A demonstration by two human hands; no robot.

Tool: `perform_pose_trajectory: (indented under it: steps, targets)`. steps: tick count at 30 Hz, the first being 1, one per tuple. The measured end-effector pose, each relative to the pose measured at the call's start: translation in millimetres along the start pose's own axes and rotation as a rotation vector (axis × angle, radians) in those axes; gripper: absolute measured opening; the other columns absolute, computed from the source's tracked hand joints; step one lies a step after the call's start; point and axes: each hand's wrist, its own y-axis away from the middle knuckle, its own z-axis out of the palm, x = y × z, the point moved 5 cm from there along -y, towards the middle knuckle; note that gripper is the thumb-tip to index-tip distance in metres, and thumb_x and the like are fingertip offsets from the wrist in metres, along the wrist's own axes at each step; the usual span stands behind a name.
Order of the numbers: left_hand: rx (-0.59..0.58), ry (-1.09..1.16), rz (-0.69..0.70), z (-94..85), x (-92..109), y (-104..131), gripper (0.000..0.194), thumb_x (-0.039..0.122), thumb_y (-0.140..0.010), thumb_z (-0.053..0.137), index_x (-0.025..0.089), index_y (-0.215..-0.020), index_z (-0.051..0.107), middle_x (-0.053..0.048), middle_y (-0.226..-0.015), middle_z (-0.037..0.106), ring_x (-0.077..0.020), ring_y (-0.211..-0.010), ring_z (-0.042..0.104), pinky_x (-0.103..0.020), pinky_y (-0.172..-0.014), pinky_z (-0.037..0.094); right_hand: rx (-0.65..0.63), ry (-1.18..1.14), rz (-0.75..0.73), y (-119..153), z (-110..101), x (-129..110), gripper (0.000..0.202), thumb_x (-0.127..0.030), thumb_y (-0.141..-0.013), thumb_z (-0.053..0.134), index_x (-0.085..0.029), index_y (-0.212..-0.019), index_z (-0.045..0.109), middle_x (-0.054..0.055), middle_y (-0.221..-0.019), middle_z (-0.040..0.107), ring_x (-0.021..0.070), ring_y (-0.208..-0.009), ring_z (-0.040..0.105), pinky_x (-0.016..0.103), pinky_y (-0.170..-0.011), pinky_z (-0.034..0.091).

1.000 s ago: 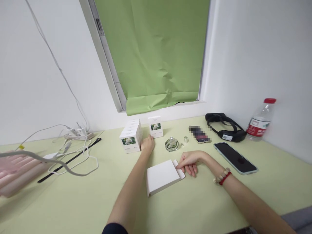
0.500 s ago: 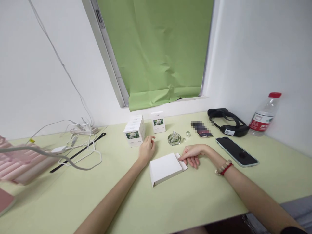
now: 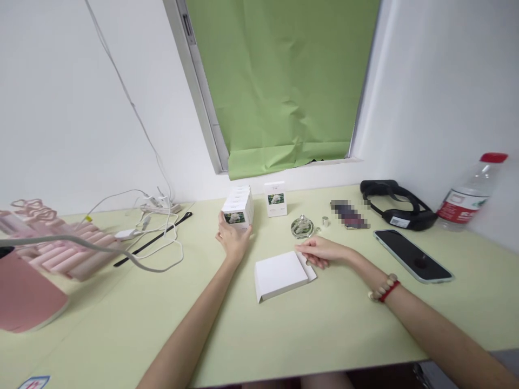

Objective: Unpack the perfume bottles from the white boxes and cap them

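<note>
My left hand (image 3: 234, 237) reaches to the front of a row of white boxes (image 3: 239, 201) with white-flower pictures, its thumb and fingers on either side of the nearest box. Closer to me lies a flat white box (image 3: 281, 273), blank side up, with its right end flap open. My right hand (image 3: 323, 252) is at that flap, fingers curled in and tips close together; whether they pinch the flap is hidden. Behind it stand a round clear glass perfume bottle (image 3: 302, 227) and a small silver cap (image 3: 325, 221). Another flower-picture box (image 3: 276, 201) stands upright beside the row.
To the right are a phone (image 3: 412, 256), a black headset (image 3: 399, 208) and a red-capped water bottle (image 3: 466, 197). A blurred dark item (image 3: 349, 214) lies behind the cap. At left are white cables (image 3: 168, 265), pink rollers (image 3: 77, 251) and a pink container (image 3: 30, 294).
My left hand has moved forward from beside the row of boxes onto its front box. My right hand has shifted slightly up along the flap. The whole view has swung left.
</note>
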Motion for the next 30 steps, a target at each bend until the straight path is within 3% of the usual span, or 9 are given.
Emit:
perform_pose_trajectory:
  steps: [6, 15, 18, 20, 22, 24, 26, 28, 30]
  targets:
    - [-0.019, 0.091, -0.081, -2.7, -2, 0, 0.099, 0.033, -0.061, 0.064, 0.021, -0.136, 0.0, -0.018, -0.138, 0.031, -0.0291, -0.126, 0.034, -0.047, -0.096, 0.03, -0.051, 0.094, -0.001, 0, 4, -1, 0.042, -0.056, -0.067, 0.062, -0.015, -0.065, 0.053, -0.005, -0.053, 0.053, 0.0019, -0.035, 0.043, 0.013, -0.03, 0.028]
    - [0.022, 0.095, -0.072, -12.2, 0, 10, 0.095, 0.038, -0.058, 0.065, 0.017, -0.134, 0.012, -0.018, -0.127, 0.039, -0.0312, -0.12, 0.037, -0.049, -0.093, 0.032, -0.046, 0.148, 0.01, 3, 8, -6, 0.042, -0.056, -0.069, 0.059, -0.013, -0.067, 0.059, -0.003, -0.056, 0.056, 0.0019, -0.035, 0.043, 0.014, -0.032, 0.029]
    - [0.11, 0.068, 0.055, -28.6, 14, 14, 0.091, 0.042, -0.06, 0.064, 0.013, -0.133, 0.018, -0.019, -0.123, 0.04, -0.0326, -0.117, 0.038, -0.049, -0.092, 0.031, -0.042, 0.162, 0.017, 4, 10, -8, 0.044, -0.057, -0.07, 0.057, -0.013, -0.066, 0.06, -0.002, -0.056, 0.057, 0.0024, -0.035, 0.043, 0.014, -0.032, 0.031]
    - [0.143, 0.082, 0.291, -45.4, 35, 20, 0.076, 0.041, -0.064, 0.063, 0.015, -0.128, 0.031, -0.018, -0.126, 0.04, -0.0317, -0.118, 0.037, -0.047, -0.093, 0.028, -0.022, 0.167, 0.008, 3, 12, -9, 0.045, -0.058, -0.071, 0.056, -0.013, -0.065, 0.059, -0.001, -0.054, 0.056, 0.0027, -0.034, 0.043, 0.015, -0.032, 0.032]
    - [0.022, 0.121, 0.566, -57.7, 60, 34, 0.052, 0.036, -0.068, 0.059, 0.021, -0.117, 0.047, -0.012, -0.119, 0.05, -0.028, -0.115, 0.041, -0.042, -0.096, 0.026, 0.016, 0.175, -0.003, 1, 13, -9, 0.046, -0.058, -0.071, 0.054, -0.013, -0.062, 0.058, -0.002, -0.053, 0.055, 0.0029, -0.034, 0.043, 0.015, -0.032, 0.031]
    - [-0.331, 0.175, 0.76, -58.0, 83, 56, 0.041, 0.035, -0.072, 0.056, 0.025, -0.112, 0.052, -0.005, -0.107, 0.059, -0.0217, -0.104, 0.05, -0.036, -0.094, 0.03, 0.063, 0.18, -0.012, -1, 13, -7, 0.047, -0.059, -0.073, 0.051, -0.014, -0.059, 0.056, -0.002, -0.05, 0.054, 0.0034, -0.033, 0.043, 0.015, -0.031, 0.03]
    - [-0.691, 0.196, 0.794, -52.8, 96, 80, 0.055, 0.045, -0.068, 0.06, 0.026, -0.118, 0.049, -0.005, -0.11, 0.058, -0.0213, -0.102, 0.052, -0.034, -0.091, 0.034, 0.095, 0.18, -0.021, -4, 13, -4, 0.046, -0.057, -0.076, 0.048, -0.014, -0.058, 0.053, -0.002, -0.049, 0.053, 0.0038, -0.032, 0.043, 0.015, -0.031, 0.03]
    - [-0.879, 0.187, 0.773, -48.1, 101, 96, 0.07, 0.049, -0.064, 0.063, 0.03, -0.127, 0.04, -0.005, -0.118, 0.054, -0.0228, -0.106, 0.05, -0.035, -0.091, 0.036, 0.101, 0.183, -0.033, -6, 13, -1, 0.042, -0.051, -0.078, 0.047, -0.014, -0.059, 0.053, -0.003, -0.048, 0.053, 0.0039, -0.032, 0.043, 0.015, -0.032, 0.031]
    - [-0.925, 0.178, 0.752, -44.3, 100, 99, 0.065, 0.045, -0.068, 0.061, 0.033, -0.128, 0.039, -0.003, -0.119, 0.054, -0.0213, -0.104, 0.052, -0.034, -0.091, 0.037, 0.096, 0.185, -0.034, -6, 13, 1, 0.038, -0.048, -0.08, 0.046, -0.015, -0.063, 0.055, -0.003, -0.049, 0.053, 0.0036, -0.032, 0.043, 0.015, -0.032, 0.031]
